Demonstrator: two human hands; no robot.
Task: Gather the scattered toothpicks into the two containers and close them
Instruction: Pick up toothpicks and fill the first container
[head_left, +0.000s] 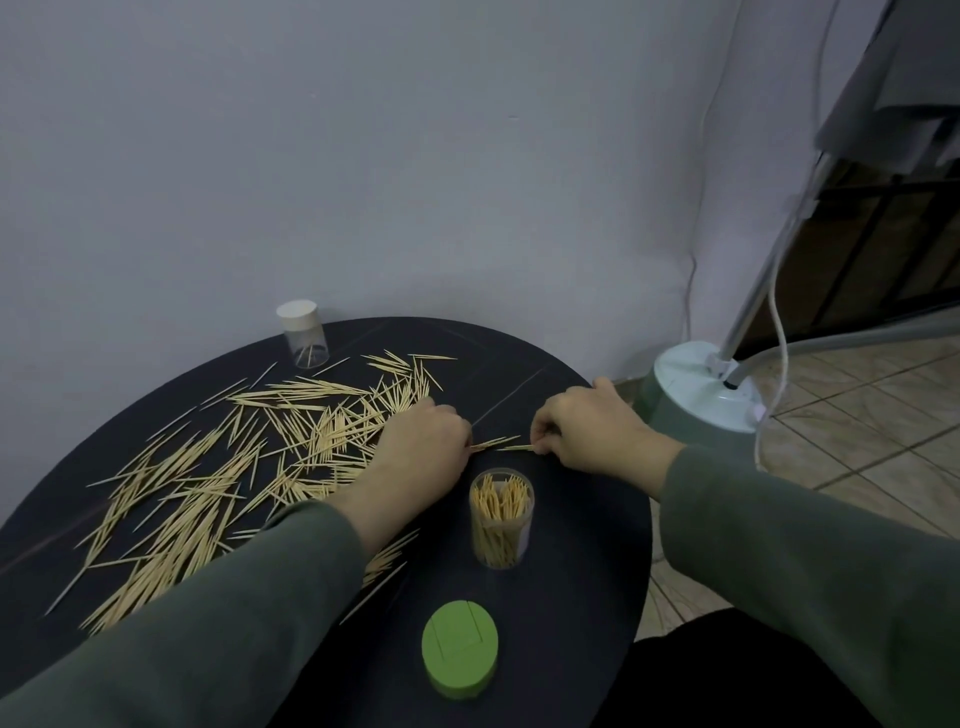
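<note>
Round black table (571, 519) against a pale grey wall, tiled floor off to the right with a pale green stand base (701, 389) and its cables.

Head view: scattered toothpicks (218, 467) spread in a wide pale drift over the left half of the table, thin wooden slivers pointed at both ends, many crossed and stacked. Likely feather-light, stiff but easy to snap, prone to rolling and slipping from a loose grip; best pinched mid-length in small aligned bundles, not one by one at the tips. Left hand (421, 447) knuckles up at the drift's right edge, fingers curled onto the surface; whether anything is gripped, cannot tell. Right hand (587, 426) just beside it, fingertips pinching the end of a small bundle (501, 444) lying between both hands. Open clear container (501, 519) upright just in front of the hands, already well packed with upright sticks. Green lid (460, 654) flat near the front edge, apart from it. Second container (304, 335) at the far edge, white cap on, only a few sticks inside. Most gathering judged not yet done.
</note>
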